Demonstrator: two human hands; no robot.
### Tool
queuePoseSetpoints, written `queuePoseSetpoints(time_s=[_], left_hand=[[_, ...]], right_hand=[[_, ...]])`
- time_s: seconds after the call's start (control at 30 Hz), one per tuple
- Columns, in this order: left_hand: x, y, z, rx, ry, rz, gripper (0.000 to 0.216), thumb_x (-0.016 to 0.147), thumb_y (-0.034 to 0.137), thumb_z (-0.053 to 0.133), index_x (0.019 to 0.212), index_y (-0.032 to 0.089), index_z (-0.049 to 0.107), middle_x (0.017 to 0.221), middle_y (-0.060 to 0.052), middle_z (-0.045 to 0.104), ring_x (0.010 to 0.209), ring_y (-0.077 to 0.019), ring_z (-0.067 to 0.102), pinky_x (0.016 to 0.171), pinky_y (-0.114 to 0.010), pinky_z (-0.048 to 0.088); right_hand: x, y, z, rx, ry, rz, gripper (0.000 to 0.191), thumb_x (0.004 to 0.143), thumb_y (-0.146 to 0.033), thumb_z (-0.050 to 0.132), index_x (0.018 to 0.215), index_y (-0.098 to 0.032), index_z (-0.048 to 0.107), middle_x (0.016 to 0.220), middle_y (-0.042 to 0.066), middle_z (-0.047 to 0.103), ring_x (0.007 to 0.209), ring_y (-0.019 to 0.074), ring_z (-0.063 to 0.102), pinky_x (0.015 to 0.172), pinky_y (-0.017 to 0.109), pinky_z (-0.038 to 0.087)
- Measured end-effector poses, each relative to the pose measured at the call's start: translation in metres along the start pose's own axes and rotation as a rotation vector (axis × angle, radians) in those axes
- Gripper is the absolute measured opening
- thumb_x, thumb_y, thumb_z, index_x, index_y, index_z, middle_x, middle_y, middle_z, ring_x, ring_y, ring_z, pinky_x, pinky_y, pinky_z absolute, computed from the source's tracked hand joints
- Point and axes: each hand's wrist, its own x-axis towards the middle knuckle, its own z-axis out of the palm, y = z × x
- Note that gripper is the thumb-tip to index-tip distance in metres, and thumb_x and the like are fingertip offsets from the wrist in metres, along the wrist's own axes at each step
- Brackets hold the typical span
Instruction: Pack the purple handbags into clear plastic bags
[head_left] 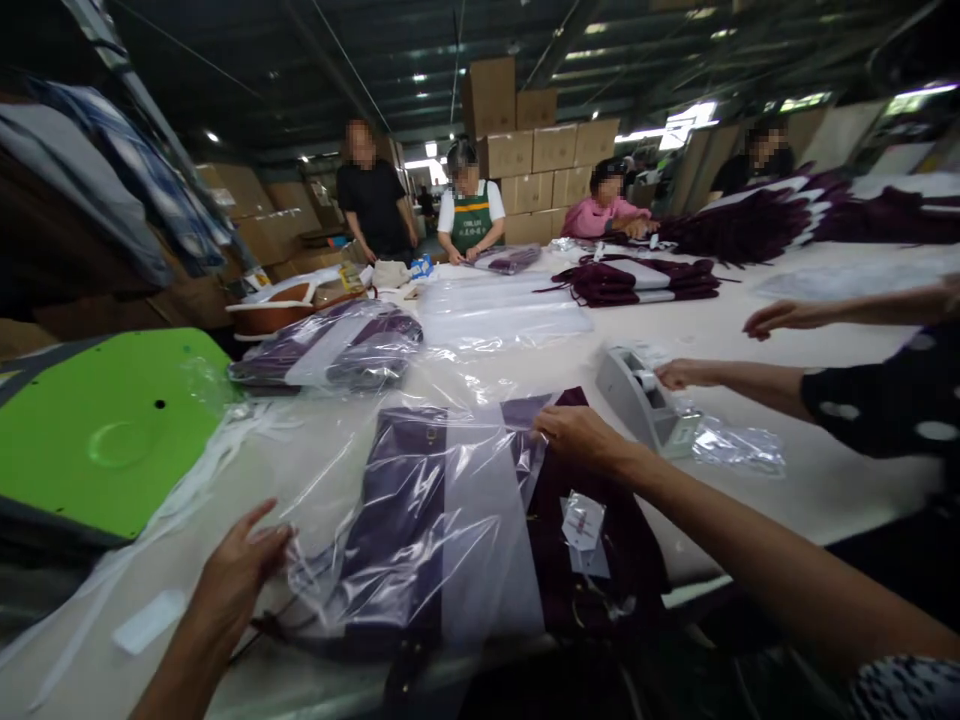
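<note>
A folded dark purple garment with a white stripe (450, 520) lies on the table in front of me, partly inside a clear plastic bag (375, 500). My left hand (240, 570) grips the bag's near left edge, fingers curled on the plastic. My right hand (577, 435) pinches the bag's far right edge over the garment. A white hang tag (583, 522) lies on the uncovered part of the garment.
A grey tape dispenser (645, 400) stands to the right, with a co-worker's hand (686, 374) on it. Bagged garments (330, 345) and empty bags (495, 315) lie further back. A green board (105, 430) sits at left. Several people work at the far end.
</note>
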Motion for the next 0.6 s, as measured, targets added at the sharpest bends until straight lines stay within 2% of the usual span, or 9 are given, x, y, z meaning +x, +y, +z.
queuePoseSetpoints(time_s=[0.1, 0.17, 0.27, 0.33, 0.4, 0.47, 0.57, 0.6], left_hand=[[0.039, 0.055, 0.052, 0.118, -0.060, 0.308, 0.066, 0.068, 0.020, 0.076, 0.131, 0.014, 0.058, 0.075, 0.002, 0.067, 0.070, -0.0142, 0.067, 0.069, -0.027, 0.056], [0.059, 0.100, 0.091, 0.126, -0.137, 0.437, 0.061, 0.070, 0.022, 0.074, 0.128, 0.009, 0.059, 0.076, 0.003, 0.065, 0.074, -0.0140, 0.065, 0.077, -0.033, 0.055], [0.070, 0.171, 0.141, 0.037, -0.239, 0.588, 0.064, 0.070, 0.036, 0.076, 0.127, 0.013, 0.059, 0.080, 0.005, 0.064, 0.078, -0.0097, 0.061, 0.084, -0.031, 0.051], [0.067, 0.209, 0.159, -0.078, -0.255, 0.782, 0.073, 0.068, 0.052, 0.076, 0.129, 0.017, 0.058, 0.092, 0.000, 0.069, 0.091, -0.0118, 0.063, 0.085, -0.032, 0.050], [0.064, 0.230, 0.160, -0.115, -0.272, 0.936, 0.080, 0.068, 0.064, 0.074, 0.131, 0.019, 0.055, 0.106, -0.005, 0.070, 0.103, -0.0152, 0.063, 0.082, -0.034, 0.050], [0.064, 0.228, 0.147, 0.086, -0.220, 0.958, 0.077, 0.078, 0.070, 0.059, 0.128, 0.012, 0.055, 0.107, -0.006, 0.070, 0.108, -0.0186, 0.065, 0.082, -0.034, 0.050], [0.064, 0.189, 0.109, 0.539, -0.049, 0.870, 0.071, 0.092, 0.056, 0.044, 0.125, -0.007, 0.049, 0.107, -0.005, 0.065, 0.120, -0.0283, 0.059, 0.098, -0.041, 0.044], [0.060, 0.169, 0.094, 0.610, -0.003, 0.861, 0.069, 0.090, 0.050, 0.052, 0.128, -0.007, 0.047, 0.113, -0.007, 0.064, 0.126, -0.0319, 0.053, 0.105, -0.044, 0.039]], right_hand=[[-0.027, 0.006, -0.022, -0.028, 0.008, 0.067, 0.025, 0.093, -0.005, 0.052, 0.105, -0.017, 0.070, 0.104, 0.008, 0.072, 0.086, 0.0174, 0.067, 0.072, 0.025, 0.042], [-0.043, 0.005, -0.032, -0.075, 0.062, 0.111, 0.026, 0.092, -0.005, 0.054, 0.105, -0.018, 0.071, 0.102, 0.007, 0.073, 0.087, 0.0181, 0.067, 0.075, 0.027, 0.042], [-0.065, -0.012, -0.040, -0.189, 0.187, 0.142, 0.017, 0.095, -0.017, 0.057, 0.087, -0.017, 0.073, 0.084, 0.006, 0.073, 0.078, 0.0187, 0.064, 0.080, 0.031, 0.039], [-0.077, -0.031, -0.039, -0.232, 0.256, 0.122, 0.025, 0.097, -0.023, 0.058, 0.075, -0.017, 0.069, 0.074, 0.004, 0.069, 0.074, 0.0185, 0.061, 0.083, 0.034, 0.037], [-0.087, -0.052, -0.034, -0.240, 0.285, 0.105, 0.032, 0.097, -0.029, 0.059, 0.068, -0.018, 0.064, 0.069, 0.004, 0.065, 0.072, 0.0187, 0.058, 0.081, 0.035, 0.035], [-0.092, -0.071, -0.024, -0.220, 0.273, 0.094, 0.036, 0.097, -0.033, 0.060, 0.065, -0.018, 0.062, 0.066, 0.004, 0.064, 0.070, 0.0188, 0.055, 0.079, 0.035, 0.034], [-0.090, -0.094, -0.007, -0.144, 0.207, 0.068, 0.027, 0.097, -0.025, 0.059, 0.071, -0.019, 0.065, 0.072, 0.004, 0.066, 0.071, 0.0187, 0.055, 0.077, 0.034, 0.033], [-0.086, -0.100, -0.002, -0.116, 0.173, 0.052, 0.022, 0.096, -0.020, 0.059, 0.076, -0.019, 0.066, 0.076, 0.004, 0.067, 0.073, 0.0187, 0.056, 0.077, 0.034, 0.033]])
